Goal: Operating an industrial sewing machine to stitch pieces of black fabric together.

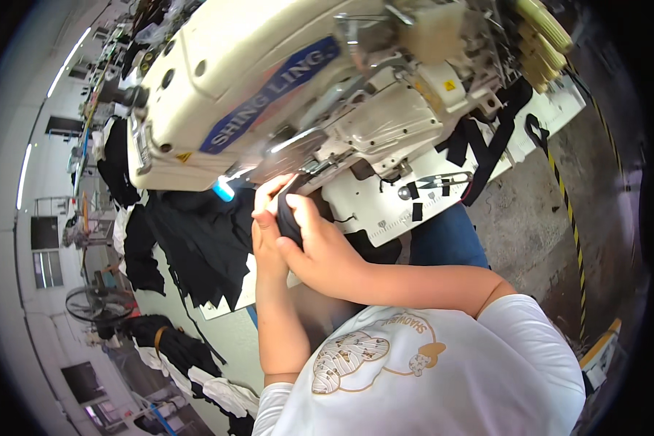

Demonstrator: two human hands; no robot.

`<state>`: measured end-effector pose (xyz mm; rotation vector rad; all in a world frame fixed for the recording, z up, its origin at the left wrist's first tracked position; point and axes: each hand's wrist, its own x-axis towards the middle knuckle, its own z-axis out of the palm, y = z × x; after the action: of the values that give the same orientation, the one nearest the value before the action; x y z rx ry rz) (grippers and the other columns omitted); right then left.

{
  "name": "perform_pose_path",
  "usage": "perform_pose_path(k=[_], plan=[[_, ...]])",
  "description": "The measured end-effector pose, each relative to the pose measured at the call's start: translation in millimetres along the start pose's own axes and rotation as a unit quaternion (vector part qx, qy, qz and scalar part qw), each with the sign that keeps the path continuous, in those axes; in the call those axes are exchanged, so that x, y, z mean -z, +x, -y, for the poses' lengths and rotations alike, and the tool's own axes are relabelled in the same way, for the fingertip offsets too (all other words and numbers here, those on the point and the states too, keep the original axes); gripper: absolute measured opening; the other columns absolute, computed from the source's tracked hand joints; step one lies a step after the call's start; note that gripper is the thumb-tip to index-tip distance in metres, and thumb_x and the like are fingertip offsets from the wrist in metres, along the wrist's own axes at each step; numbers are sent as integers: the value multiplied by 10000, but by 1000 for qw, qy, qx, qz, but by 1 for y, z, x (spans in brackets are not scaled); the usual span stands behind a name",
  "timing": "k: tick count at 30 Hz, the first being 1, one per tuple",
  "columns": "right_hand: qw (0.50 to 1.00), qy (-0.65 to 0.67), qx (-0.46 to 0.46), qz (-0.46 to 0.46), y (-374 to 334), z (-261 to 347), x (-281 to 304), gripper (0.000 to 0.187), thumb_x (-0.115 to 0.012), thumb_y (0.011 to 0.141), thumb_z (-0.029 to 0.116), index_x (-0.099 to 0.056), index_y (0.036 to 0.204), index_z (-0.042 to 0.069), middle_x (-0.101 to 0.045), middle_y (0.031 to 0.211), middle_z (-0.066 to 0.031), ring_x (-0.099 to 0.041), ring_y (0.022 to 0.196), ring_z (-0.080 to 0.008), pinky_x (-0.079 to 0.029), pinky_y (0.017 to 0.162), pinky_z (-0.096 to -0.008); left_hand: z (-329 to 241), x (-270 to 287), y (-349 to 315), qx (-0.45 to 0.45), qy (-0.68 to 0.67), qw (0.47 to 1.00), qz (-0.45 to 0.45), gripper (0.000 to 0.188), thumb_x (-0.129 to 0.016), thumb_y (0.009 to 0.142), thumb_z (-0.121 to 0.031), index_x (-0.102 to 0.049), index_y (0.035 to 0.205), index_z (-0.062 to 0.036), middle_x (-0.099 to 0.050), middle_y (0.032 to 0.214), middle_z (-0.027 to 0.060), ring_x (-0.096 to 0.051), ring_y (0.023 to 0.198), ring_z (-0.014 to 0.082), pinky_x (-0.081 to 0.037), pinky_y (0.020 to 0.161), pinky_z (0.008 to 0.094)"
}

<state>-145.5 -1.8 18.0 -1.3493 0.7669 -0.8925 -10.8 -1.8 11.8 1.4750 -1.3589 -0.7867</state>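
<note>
Beneath the head of a cream industrial sewing machine [174, 94], both hands are close together at the needle area. My right hand [323, 251] is closed, pinching a folded strip of black fabric [289, 224] between thumb and fingers. Against the strip's left side lies my left hand [266, 231], its fingers closed on the same fabric and reaching up to the presser area. The needle itself is hidden by the machine parts and blur. A large black cloth piece [196, 232] spreads over the table left of my hands.
Snips [439, 182] and small black scraps lie on the white table [385, 225] to the right, which has ruler marks. Black strips [498, 149] hang over its far-right edge. A blue-white lamp [223, 190] glows under the machine head. A floor fan [98, 309] stands left.
</note>
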Motion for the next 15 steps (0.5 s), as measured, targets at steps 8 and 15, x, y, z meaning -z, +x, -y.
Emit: perform_pose_path(k=[8,15], plan=[[1000,24,13,8,-1,-6,2,589,-638,972,98,-332,1458,-36,-660,1210,-275,-697,1109,-413,-542,949,-454,12,6,1,-6,49,999,13,1016,-185,1038,-788,-728,1171,60,-571,1385,133,-559,1277,255,-407,1092,375],[992,95,-67,-43,-9,-44,37,215,-578,1092,136,-570,1250,-9,-688,1083,-37,-625,992,-87,-513,897,-271,14,-4,-8,-191,293,937,-5,858,-159,1094,-666,-664,1420,-54,-613,1439,125,-532,1387,314,-174,1260,603]])
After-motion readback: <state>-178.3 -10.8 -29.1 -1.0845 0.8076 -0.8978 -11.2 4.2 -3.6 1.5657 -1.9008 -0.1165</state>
